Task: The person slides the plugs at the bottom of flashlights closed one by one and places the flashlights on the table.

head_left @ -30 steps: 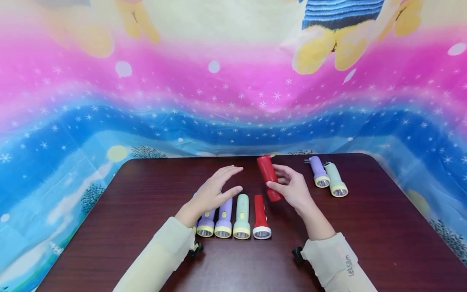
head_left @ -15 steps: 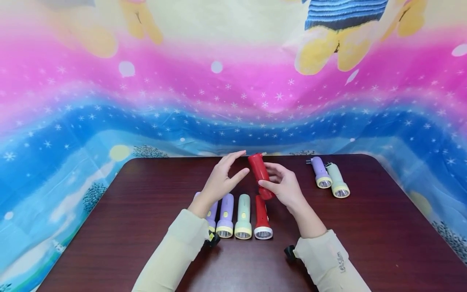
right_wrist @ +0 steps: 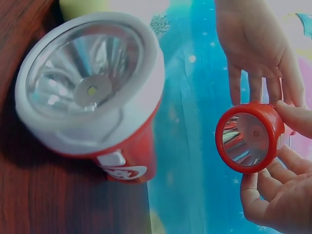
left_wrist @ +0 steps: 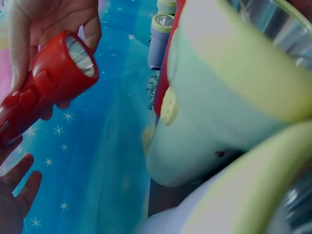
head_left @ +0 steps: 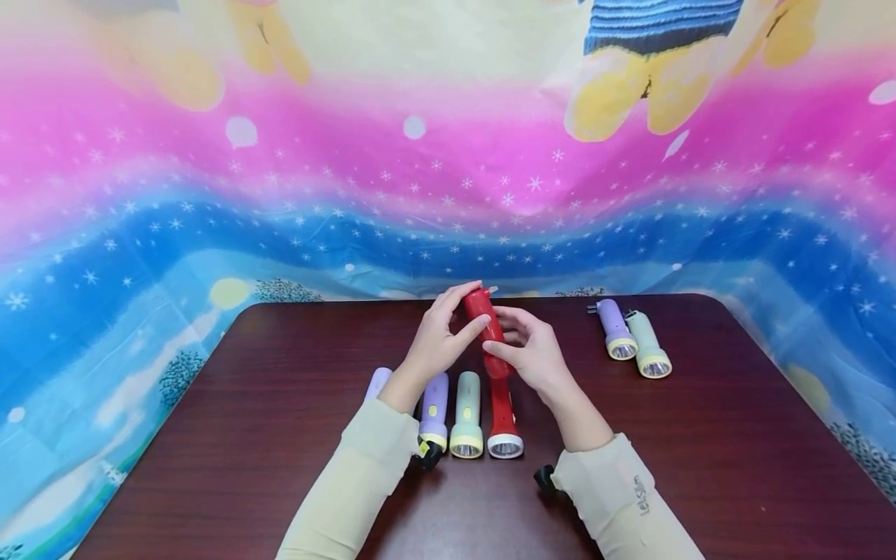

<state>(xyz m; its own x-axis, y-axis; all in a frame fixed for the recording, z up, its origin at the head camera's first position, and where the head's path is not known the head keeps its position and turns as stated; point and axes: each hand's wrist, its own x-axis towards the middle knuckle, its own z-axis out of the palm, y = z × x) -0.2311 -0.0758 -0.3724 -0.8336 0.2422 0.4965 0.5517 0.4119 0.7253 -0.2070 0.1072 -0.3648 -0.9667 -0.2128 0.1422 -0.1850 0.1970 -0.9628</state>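
Note:
A red flashlight (head_left: 495,359) is held up above the table by both hands. My right hand (head_left: 535,354) grips its lamp end, thumb across the near side. At the tail end, my left hand (head_left: 441,334) has its thumb on the near side and its fingers at the far side. The red lamp rim (right_wrist: 245,141) faces the right wrist camera, its lens unlit. Directly below, a red flashlight with a white head (head_left: 504,428) lies at the right end of a row, beside a mint green flashlight (head_left: 467,416) and a purple flashlight (head_left: 434,408).
Another purple flashlight (head_left: 379,381) shows partly behind the left forearm. At the back right lie one purple flashlight (head_left: 616,330) with metal prongs out and one mint green flashlight (head_left: 648,346). A patterned cloth (head_left: 448,194) hangs behind the dark wooden table (head_left: 280,373).
The right hand has carried the red flashlight leftward. My left hand has moved right and up from beside it and now takes hold of its tail end.

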